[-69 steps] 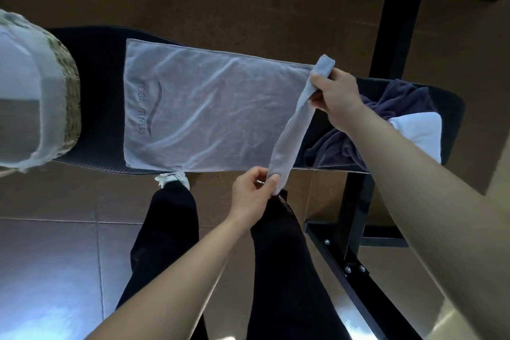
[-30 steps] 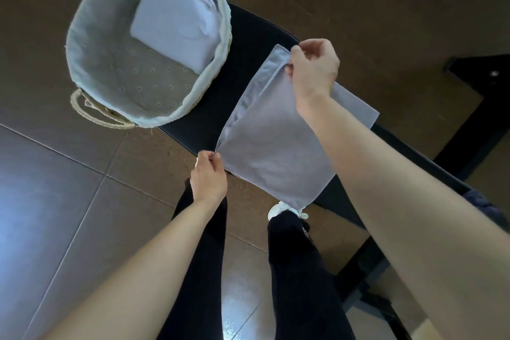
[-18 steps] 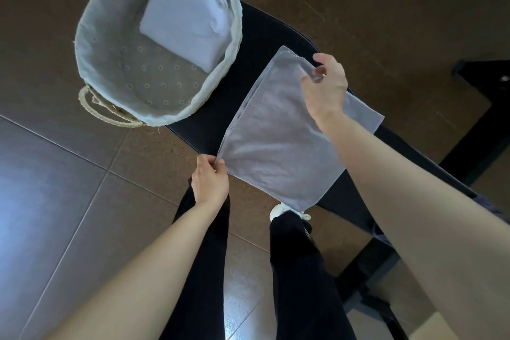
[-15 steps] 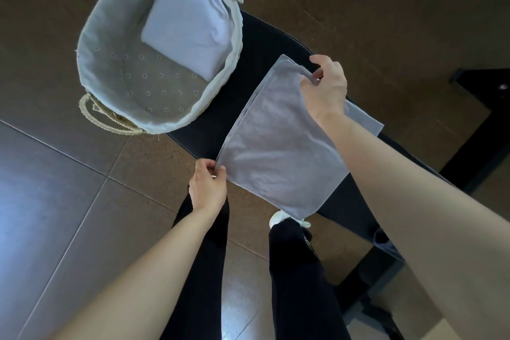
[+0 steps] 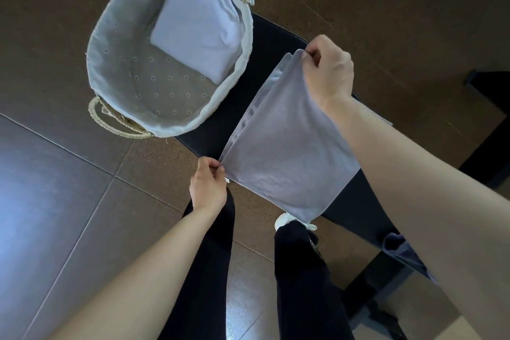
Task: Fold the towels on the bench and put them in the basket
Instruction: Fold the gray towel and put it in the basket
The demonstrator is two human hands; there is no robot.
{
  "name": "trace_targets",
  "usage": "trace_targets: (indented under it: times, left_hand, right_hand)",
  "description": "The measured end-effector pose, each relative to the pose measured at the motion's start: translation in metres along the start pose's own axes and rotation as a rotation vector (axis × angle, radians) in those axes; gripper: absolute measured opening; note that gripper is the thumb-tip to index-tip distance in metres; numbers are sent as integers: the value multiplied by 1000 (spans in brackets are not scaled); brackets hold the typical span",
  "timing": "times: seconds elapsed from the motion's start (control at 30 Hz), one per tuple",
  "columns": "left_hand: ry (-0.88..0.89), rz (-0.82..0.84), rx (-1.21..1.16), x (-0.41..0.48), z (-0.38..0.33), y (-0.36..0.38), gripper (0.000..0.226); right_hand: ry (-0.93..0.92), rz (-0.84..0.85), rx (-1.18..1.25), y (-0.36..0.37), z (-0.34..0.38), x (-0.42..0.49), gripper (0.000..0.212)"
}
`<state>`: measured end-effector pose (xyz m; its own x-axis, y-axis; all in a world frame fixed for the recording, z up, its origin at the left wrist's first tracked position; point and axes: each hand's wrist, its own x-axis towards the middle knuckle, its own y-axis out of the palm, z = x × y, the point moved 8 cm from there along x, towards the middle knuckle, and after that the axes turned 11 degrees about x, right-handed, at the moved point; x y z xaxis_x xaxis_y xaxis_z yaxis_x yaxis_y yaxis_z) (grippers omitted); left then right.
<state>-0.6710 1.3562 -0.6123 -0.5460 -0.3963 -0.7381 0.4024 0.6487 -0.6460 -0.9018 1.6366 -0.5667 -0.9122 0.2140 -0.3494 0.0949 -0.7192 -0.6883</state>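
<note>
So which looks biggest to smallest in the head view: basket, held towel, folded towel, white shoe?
1. basket
2. held towel, nearly as big, partly behind an arm
3. folded towel
4. white shoe, mostly hidden

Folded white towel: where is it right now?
Head view, upper left: the folded white towel lies inside the basket, against its right-hand wall, up-left of the grey towel held over the bench.

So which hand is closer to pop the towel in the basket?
Probably left. The left hand pinches the towel beside the basket; the right hand holds its far corner, arm across the towel.
</note>
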Motion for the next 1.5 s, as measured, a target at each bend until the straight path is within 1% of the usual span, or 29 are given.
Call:
trace_targets:
  times: [0.07,0.1,0.17,0.23,0.33,0.4,0.47,0.53,0.57,0.63,0.7,0.77,0.83,0.9,0.97,1.03,1.1,1.13,1.2,1.23,1.27,1.3,1.37,1.43,1.5]
  left_hand:
    - [17,2,39,2,1,0,5]
    - [23,2,63,3,1,-1,5]
    - [12,-10,97,2,1,-4,9]
    - [16,-62,96,1,0,-8,20]
    - [99,-154,90,-1,-11,-17,38]
    - [140,-143,113,1,-22,-17,46]
    - [150,-116,122,5,-32,-16,50]
    - [131,-103,122,10,-38,-16,49]
    - [115,-96,134,13,-40,-16,47]
    - [93,-58,199,18,-42,-12,35]
    - [102,-18,273,18,-44,-8,22]
    - [136,-20,294,16,-46,-7,18]
    - [181,-44,285,12,-49,-7,16]
    - [208,-55,262,5,-51,-6,15]
    - [229,0,216,-4,-51,0,16]
    - [250,80,178,-16,-50,12,18]
    - [231,197,113,-32,-48,26,18]
    - [204,291,58,-41,-48,38,18]
    - [139,494,-4,-66,-50,63,15]
    - [106,580,-2,-79,-50,76,13]
    - [73,652,1,-91,-50,87,14]
    - [40,707,-3,-100,-50,97,15]
    - [-22,760,-41,-112,-51,111,11]
    - [-77,777,-98,-120,-55,119,5]
    - [-97,776,-135,-124,-60,123,5]
  right_hand:
    - [19,22,63,10,-3,-1,13]
    - [49,52,113,16,-6,-2,19]
    - [91,90,201,23,-11,-5,37]
    - [100,81,243,20,-15,-14,44]
    - [126,-12,264,4,-33,-44,40]
    - [163,-126,233,-10,-54,-78,38]
    - [284,-295,142,-24,-86,-122,46]
    - [512,-429,79,-34,-123,-170,56]
    - [649,-446,92,-33,-142,-194,59]
    - [878,-391,169,-19,-173,-234,56]
    - [955,-317,288,0,-187,-258,42]
    - [954,-265,331,11,-189,-266,23]
    - [934,-254,336,13,-191,-265,11]
    - [932,-299,377,6,-191,-263,9]
    - [915,-373,378,-9,-193,-259,11]
    - [846,-408,323,-29,-197,-252,13]
    - [735,-398,217,-52,-203,-241,11]
    - [659,-411,139,-65,-207,-235,9]
    - [512,-454,-36,-85,-211,-229,17]
    - [451,-454,-73,-86,-210,-229,20]
    - [392,-412,-35,-81,-206,-231,20]
    - [353,-322,60,-67,-200,-235,17]
    - [362,-68,281,-32,-182,-256,19]
    - [385,126,422,-7,-159,-284,35]
    - [337,210,435,5,-141,-304,47]
